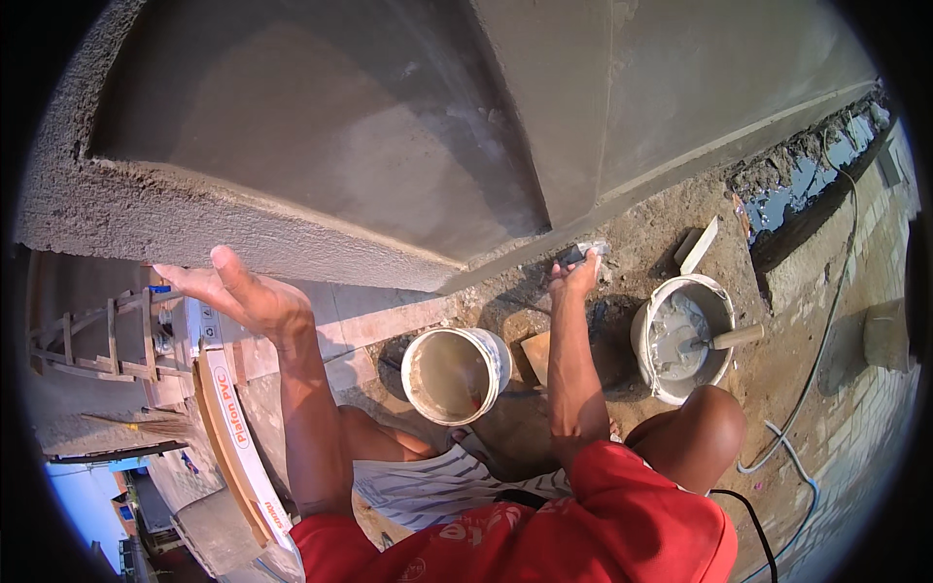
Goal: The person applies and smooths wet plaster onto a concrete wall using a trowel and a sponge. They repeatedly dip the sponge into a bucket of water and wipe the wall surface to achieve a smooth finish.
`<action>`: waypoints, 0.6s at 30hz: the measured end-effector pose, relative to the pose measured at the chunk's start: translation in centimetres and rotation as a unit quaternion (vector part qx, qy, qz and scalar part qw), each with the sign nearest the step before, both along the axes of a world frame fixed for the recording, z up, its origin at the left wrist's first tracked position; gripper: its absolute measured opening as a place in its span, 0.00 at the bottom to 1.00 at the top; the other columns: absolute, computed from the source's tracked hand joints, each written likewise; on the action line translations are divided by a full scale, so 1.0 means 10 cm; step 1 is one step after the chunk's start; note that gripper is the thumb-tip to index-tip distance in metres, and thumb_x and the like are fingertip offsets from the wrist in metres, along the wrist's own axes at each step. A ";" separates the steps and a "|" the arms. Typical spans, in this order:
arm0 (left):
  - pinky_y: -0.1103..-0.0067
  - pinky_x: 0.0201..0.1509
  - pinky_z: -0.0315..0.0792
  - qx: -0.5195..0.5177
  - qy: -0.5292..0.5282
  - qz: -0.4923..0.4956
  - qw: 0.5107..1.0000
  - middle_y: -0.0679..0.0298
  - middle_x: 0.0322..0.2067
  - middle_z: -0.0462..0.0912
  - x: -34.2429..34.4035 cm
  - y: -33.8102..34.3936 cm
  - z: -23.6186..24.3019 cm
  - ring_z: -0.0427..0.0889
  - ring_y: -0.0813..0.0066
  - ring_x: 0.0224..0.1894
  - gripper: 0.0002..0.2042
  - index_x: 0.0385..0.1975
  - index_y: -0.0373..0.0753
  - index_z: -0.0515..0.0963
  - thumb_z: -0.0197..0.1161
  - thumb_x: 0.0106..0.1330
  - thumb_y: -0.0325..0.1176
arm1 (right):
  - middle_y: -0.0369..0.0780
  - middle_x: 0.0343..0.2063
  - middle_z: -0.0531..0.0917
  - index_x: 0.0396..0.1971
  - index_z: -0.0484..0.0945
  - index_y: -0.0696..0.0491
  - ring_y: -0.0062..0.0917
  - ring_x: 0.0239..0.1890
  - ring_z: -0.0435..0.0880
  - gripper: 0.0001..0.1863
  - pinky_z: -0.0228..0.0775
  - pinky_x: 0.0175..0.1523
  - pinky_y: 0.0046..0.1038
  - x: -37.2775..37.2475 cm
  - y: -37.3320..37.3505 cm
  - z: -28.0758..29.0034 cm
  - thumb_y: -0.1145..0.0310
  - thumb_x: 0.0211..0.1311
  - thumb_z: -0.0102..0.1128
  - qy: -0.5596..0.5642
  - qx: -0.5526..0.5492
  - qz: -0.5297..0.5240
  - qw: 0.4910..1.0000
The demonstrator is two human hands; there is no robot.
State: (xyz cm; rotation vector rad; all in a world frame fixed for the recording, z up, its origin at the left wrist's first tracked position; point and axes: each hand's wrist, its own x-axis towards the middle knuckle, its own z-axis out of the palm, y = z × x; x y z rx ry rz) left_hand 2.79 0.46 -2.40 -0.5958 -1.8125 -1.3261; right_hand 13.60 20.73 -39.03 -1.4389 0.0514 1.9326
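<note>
My left hand (248, 299) is raised beside the lower edge of the rough plaster band (292, 219), its fingers stretched out and thumb apart, holding nothing. Low by the foot of the smooth grey wall (680, 107), my right hand (575, 276) grips a small dark and pale grey object (583, 255); its exact kind is too small to make out. Between my arms stands a white bucket (506, 364) of murky, grey-brown water. To the right of my right forearm is a pail (641, 340) with wet grey mortar, and a wooden-handled tool (739, 337) rests in it.
A pale slab piece (699, 245) lies beyond the mortar pail. At far right runs a ditch with dark water (807, 185), with a hose (826, 321) nearby. Leftward are a long white box (238, 418), a wooden ladder (112, 335) and a broom (160, 426).
</note>
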 end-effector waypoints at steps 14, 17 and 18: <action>0.64 0.74 0.44 0.091 -0.084 -0.085 0.989 0.45 0.66 0.53 0.70 -0.77 -0.48 0.52 0.54 0.70 0.37 0.68 0.29 0.43 0.51 0.68 0.45 | 0.41 0.52 0.70 0.54 0.66 0.41 0.29 0.45 0.73 0.20 0.70 0.45 0.37 -0.23 0.42 -0.40 0.59 0.62 0.54 0.052 0.029 0.078 0.995; 0.64 0.73 0.47 0.028 -0.096 -0.016 0.995 0.46 0.66 0.54 0.80 -1.12 -0.54 0.55 0.55 0.69 0.37 0.68 0.30 0.45 0.51 0.68 0.46 | 0.44 0.56 0.68 0.65 0.59 0.44 0.33 0.52 0.70 0.30 0.65 0.54 0.40 -0.21 0.13 0.41 0.58 0.64 0.53 0.044 0.194 0.087 0.976; 0.64 0.72 0.48 0.005 -0.101 -0.004 0.995 0.47 0.66 0.55 0.80 -1.14 -0.58 0.56 0.55 0.68 0.37 0.68 0.30 0.46 0.52 0.68 0.46 | 0.42 0.51 0.71 0.68 0.56 0.46 0.27 0.46 0.72 0.31 0.66 0.47 0.31 -0.26 0.09 0.63 0.62 0.65 0.52 -0.004 0.303 0.042 0.952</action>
